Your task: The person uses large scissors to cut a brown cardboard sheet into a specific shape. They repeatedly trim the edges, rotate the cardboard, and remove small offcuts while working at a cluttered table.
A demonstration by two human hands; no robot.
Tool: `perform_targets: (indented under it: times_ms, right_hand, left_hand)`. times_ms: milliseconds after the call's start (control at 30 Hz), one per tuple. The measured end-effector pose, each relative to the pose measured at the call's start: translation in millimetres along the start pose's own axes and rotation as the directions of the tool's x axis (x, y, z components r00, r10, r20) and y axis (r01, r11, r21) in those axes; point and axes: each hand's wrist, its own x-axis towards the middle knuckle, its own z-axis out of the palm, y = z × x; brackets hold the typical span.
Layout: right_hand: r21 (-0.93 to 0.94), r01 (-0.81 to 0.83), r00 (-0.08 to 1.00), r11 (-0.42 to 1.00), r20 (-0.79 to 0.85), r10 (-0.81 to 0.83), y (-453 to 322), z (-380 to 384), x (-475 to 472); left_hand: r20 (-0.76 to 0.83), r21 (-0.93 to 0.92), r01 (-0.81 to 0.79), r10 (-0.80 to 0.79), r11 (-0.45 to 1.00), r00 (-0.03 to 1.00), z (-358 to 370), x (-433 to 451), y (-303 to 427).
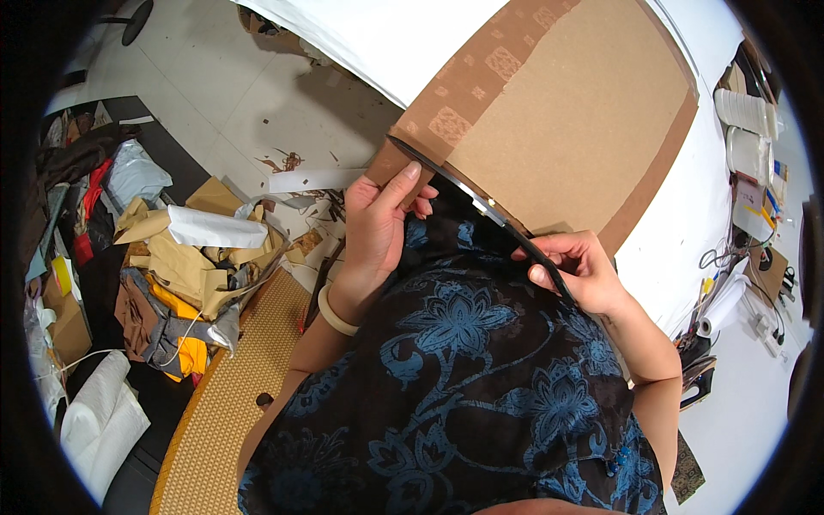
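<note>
A tan fibreboard panel [579,109] lies on the white-covered table [360,38], with brown patterned fabric [476,84] folded over its edges. At the panel's near left corner, my left hand [380,215] pinches a loose flap of that fabric [389,164] between thumb and fingers. My right hand [582,273] grips the black handles of a pair of long scissors [473,195]. Their blades run along the panel's near edge and reach the flap, the tip showing just past my left thumb. How far the blades are spread cannot be made out.
Left of me, a woven-topped bench [244,360] stands beside a heap of paper and fabric scraps [187,270]. Brown offcuts [286,161] litter the tiled floor. White plastic tubs [747,151], cables and a paper roll [724,312] sit along the right.
</note>
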Motion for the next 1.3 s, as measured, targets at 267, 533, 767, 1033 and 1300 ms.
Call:
perform_targets:
  times_ms: [267, 533, 767, 1033, 1300]
  right_hand:
    - [-0.152, 0.038, 0.999, 0.988, 0.036, -0.033, -3, -1, -5]
    - [-0.263, 0.358, 0.909, 0.896, -0.122, -0.399, 7, -13, -16]
    - [-0.254, 0.488, 0.643, 0.835, -0.542, -0.541, 29, -37, -15]
    - [-0.124, 0.664, 0.518, 0.737, -0.635, -0.573, 53, -48, -8]
    - [-0.196, 0.896, 0.198, 0.398, -0.626, -0.754, 83, -65, -27]
  left_hand:
    - [-0.004, 0.090, 0.059, -0.059, 0.994, 0.998, -17, -9, -4]
    - [0.293, 0.956, -0.197, 0.677, -0.217, 0.676, -84, 35, -9]
    - [0.130, 0.418, -0.086, 0.034, 0.904, 0.991, -17, 53, 43]
    - [0.118, 0.397, -0.134, 0.094, 0.908, 0.989, 23, 30, 69]
    - [0.985, 0.001, -0.884, 0.149, 0.467, 0.080, 168, -10, 134]
